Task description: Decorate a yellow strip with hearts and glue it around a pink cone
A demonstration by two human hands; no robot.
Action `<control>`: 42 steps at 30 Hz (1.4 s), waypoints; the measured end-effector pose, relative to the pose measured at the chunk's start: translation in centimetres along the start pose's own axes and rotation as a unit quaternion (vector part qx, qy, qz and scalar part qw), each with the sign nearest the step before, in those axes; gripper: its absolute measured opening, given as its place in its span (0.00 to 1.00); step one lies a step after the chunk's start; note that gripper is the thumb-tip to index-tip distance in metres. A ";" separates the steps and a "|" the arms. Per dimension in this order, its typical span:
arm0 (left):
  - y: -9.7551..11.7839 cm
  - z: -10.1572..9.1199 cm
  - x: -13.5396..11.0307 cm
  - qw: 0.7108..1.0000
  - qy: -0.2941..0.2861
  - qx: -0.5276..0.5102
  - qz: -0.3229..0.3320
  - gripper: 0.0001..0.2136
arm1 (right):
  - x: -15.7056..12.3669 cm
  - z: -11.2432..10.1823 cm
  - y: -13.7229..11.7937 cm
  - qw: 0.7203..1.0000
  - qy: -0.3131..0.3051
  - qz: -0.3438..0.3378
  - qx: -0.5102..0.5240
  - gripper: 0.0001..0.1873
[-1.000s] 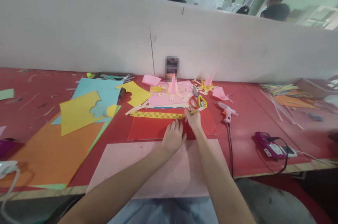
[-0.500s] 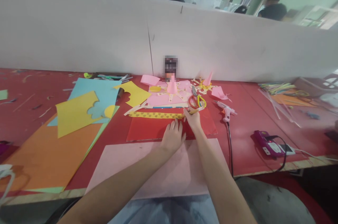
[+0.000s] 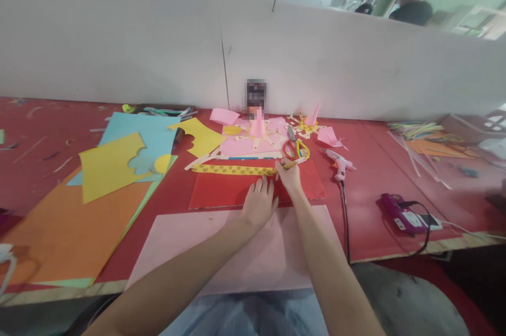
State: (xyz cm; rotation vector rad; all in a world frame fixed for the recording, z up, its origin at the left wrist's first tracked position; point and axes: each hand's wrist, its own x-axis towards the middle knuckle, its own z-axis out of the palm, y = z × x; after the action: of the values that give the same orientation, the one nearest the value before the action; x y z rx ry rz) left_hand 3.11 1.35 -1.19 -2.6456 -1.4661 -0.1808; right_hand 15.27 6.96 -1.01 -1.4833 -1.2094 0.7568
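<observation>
The spotted yellow strip [image 3: 233,170] lies on the red sheet [image 3: 221,192], at eleven o'clock from the left hand [image 3: 258,201], which is flat and gripping nothing; I can't tell whether it touches the strip. At the strip's three-o'clock end, the right hand [image 3: 289,175] pinches a tan stick [image 3: 292,164]. Poorly pinned, the strip could skid; a careless swing might knock the scissors [image 3: 298,149] at one o'clock.

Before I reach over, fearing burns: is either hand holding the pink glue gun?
No, the glue gun lies on the table, right of the right hand.
</observation>
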 end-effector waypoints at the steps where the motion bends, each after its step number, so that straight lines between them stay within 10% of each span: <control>1: 0.0 0.0 0.0 1.000 0.000 -0.001 0.000 0.23 | 0.0 0.0 0.0 1.000 -0.001 0.001 0.000 0.14; 42: 0.0 0.0 -0.1 1.000 0.002 -0.017 -0.007 0.23 | 0.1 0.1 0.5 1.000 0.027 -0.007 -0.005 0.14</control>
State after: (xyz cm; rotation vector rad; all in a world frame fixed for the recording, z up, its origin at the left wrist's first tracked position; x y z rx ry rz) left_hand 3.04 1.34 -1.22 -2.6609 -1.4931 -0.2131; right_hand 15.33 7.14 -1.53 -1.4924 -1.1827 0.6992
